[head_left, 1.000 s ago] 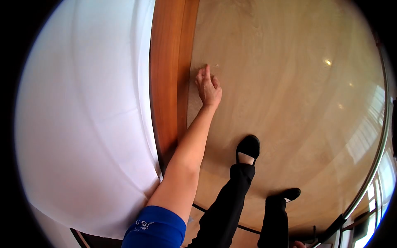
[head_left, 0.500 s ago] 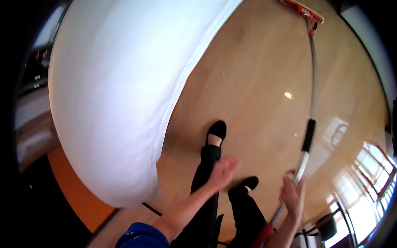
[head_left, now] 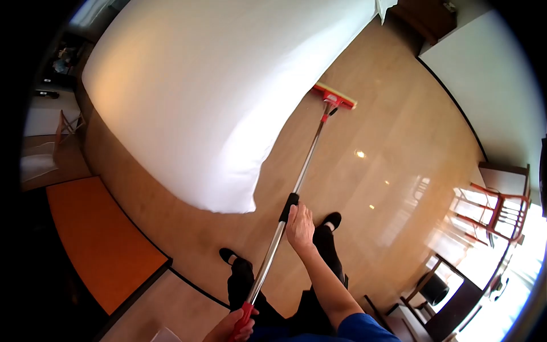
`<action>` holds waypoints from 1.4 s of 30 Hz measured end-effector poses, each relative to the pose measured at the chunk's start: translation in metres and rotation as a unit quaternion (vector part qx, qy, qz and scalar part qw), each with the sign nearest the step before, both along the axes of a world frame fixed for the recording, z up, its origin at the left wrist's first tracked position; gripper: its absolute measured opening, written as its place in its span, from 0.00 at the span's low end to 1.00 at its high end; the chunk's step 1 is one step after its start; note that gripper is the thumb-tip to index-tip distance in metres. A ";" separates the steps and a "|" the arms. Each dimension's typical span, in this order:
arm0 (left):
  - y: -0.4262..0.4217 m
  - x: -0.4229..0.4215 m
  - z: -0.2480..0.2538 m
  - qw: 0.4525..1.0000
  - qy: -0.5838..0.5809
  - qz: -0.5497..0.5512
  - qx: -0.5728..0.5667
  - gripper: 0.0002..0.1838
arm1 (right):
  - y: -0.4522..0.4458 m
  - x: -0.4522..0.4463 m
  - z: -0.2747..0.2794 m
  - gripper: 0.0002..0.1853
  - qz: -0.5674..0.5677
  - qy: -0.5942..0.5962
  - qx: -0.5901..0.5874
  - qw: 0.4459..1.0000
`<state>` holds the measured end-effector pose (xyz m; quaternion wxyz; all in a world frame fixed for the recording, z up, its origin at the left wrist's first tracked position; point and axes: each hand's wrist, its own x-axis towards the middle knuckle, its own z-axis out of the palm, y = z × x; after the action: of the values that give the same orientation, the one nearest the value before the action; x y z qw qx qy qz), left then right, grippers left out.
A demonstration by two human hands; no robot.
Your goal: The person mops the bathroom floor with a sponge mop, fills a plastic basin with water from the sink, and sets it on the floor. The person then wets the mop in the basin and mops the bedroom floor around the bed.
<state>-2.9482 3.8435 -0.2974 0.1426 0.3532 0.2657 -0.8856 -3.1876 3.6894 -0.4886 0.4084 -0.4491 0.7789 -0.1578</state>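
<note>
A long mop with a silver pole (head_left: 307, 162) reaches away from me over the floor. Its wide red head (head_left: 335, 97), with a pale yellow strip, lies on the floor with its left end against the edge of the white bed sheet (head_left: 188, 97). My left hand (head_left: 232, 326) is closed around the red grip (head_left: 244, 315) at the near end of the pole. Higher up, my right hand (head_left: 300, 226) is closed on the pole at the black foam sleeve (head_left: 289, 206).
An orange-topped bench (head_left: 108, 239) stands at the lower left, near the bed's foot. To the right are a wooden chair (head_left: 501, 214) and a dark chair with a black cushion (head_left: 436, 288). A white wall (head_left: 484, 80) borders the shiny wood floor (head_left: 393, 131) at upper right.
The mop head has come from the far right to the bed's edge. My left hand, off the pole before, now holds the red grip. My right hand has moved up to the black sleeve.
</note>
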 end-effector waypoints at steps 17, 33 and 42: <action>0.030 0.447 0.213 0.945 -0.186 -0.224 -0.150 0.35 | 0.125 0.382 0.118 0.16 0.361 -0.009 -0.120 0.925; -0.289 0.607 0.147 0.737 -0.218 0.116 -0.629 0.12 | -0.064 0.559 0.067 0.15 0.135 0.087 -0.010 0.987; -0.441 0.719 0.173 0.660 -0.183 0.011 -0.729 0.13 | -0.186 0.696 0.090 0.12 0.014 0.095 -0.088 0.991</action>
<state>-2.2295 3.4025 -0.1245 0.4101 0.2886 -0.4921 -0.7116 -2.4915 3.5030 -0.3989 0.2937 -0.5068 0.7910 -0.1770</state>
